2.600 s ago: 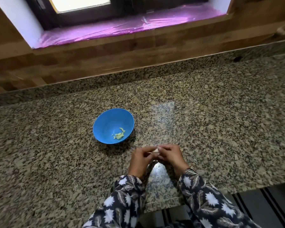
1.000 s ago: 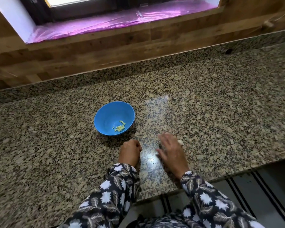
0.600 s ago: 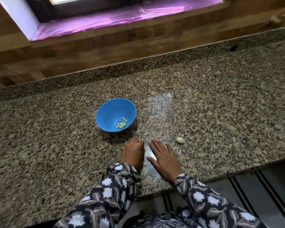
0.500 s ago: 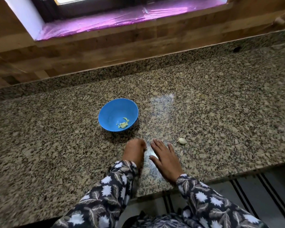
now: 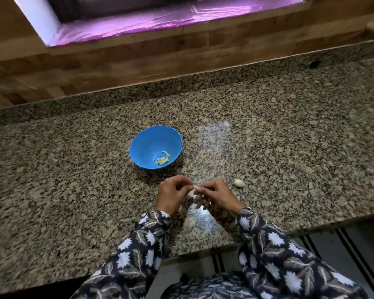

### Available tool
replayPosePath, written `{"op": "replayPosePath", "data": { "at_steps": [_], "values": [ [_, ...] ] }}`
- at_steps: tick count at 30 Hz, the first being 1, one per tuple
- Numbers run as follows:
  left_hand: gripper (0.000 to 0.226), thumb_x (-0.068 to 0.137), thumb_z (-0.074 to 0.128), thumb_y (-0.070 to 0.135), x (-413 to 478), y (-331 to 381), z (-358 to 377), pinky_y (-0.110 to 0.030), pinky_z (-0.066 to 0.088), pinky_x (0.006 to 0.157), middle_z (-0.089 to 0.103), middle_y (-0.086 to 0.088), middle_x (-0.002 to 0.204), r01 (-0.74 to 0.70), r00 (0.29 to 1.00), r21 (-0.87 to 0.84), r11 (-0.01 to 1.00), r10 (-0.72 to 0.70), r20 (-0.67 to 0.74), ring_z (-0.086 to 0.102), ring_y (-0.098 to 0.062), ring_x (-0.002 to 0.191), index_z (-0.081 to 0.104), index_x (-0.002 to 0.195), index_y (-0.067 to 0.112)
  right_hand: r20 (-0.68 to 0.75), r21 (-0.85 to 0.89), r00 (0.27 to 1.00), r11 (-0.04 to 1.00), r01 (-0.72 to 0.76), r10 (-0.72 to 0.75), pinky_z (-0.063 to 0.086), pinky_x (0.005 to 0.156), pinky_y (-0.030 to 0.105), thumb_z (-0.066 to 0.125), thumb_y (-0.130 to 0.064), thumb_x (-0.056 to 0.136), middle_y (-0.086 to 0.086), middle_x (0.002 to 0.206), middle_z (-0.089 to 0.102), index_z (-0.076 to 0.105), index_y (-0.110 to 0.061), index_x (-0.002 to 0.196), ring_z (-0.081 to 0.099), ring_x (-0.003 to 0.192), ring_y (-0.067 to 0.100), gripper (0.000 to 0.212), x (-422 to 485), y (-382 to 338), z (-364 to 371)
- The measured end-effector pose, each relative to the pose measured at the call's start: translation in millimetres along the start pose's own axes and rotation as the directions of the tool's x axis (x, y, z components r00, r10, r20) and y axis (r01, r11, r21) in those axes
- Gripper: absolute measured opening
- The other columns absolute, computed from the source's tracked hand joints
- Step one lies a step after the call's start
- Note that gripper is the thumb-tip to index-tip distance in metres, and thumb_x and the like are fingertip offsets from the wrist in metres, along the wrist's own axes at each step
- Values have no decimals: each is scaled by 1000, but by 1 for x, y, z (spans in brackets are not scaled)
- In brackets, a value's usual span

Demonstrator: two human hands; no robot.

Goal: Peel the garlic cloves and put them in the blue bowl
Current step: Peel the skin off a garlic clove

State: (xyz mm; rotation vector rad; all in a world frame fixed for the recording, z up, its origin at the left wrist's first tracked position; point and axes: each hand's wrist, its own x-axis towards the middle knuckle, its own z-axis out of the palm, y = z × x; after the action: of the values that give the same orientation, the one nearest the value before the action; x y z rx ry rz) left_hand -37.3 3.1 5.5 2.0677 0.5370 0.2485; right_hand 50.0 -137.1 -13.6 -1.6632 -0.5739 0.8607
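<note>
A blue bowl [image 5: 145, 145] stands on the granite counter [image 5: 268, 137] with a few pale peeled garlic pieces [image 5: 162, 159] at its bottom. Just in front of it, my left hand [image 5: 171, 195] and my right hand [image 5: 218, 195] meet above the counter and together pinch a small white garlic clove [image 5: 195, 187] between their fingertips. Pale skin hangs below the fingers. A second, unpeeled clove [image 5: 239, 183] lies on the counter right of my right hand.
A wooden backsplash [image 5: 138, 65] and a window sill covered in purple film [image 5: 160, 20] run along the back. The counter's front edge [image 5: 203, 249] lies close below my wrists, with floor beyond it at the lower right.
My right hand set a clove down on the counter to the right, then lay flat beside my left fist. Both hands have since lifted and come together on a clove.
</note>
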Motion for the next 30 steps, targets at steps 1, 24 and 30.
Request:
{"op": "replayPosePath", "data": {
  "at_steps": [1, 24, 30],
  "values": [
    [4, 78, 73, 9, 0, 1, -1, -21, 54, 66, 72, 1, 76, -17, 1000, 23, 1000, 16, 14, 66, -9, 71, 73, 82, 11, 2, 25, 1000, 1000, -1, 1, 47, 51, 14, 61, -12, 87, 7, 71, 69, 70, 3, 92, 58, 51, 3, 17, 0, -1, 0],
    [42, 79, 62, -15, 8, 8, -2, -19, 50, 46, 61, -22, 83, 509, 850, -554, 659, -485, 205, 62, -13, 50, 33, 100, 6, 91, -884, 923, 396, 248, -374, 50, 63, 26, 17, -32, 94, 6, 95, 60, 57, -7, 110, 55, 73, 16, 50, 1, 5, 6],
    [37, 80, 61, -15, 8, 5, -1, -19, 51, 46, 62, -20, 78, 490, 866, -540, 684, -456, 207, 63, -12, 48, 36, 93, 8, 100, -902, 945, 373, 218, -310, 45, 65, 24, 8, -35, 93, 4, 94, 52, 52, -8, 104, 45, 74, 12, 53, 5, 9, 7]
  ]
}}
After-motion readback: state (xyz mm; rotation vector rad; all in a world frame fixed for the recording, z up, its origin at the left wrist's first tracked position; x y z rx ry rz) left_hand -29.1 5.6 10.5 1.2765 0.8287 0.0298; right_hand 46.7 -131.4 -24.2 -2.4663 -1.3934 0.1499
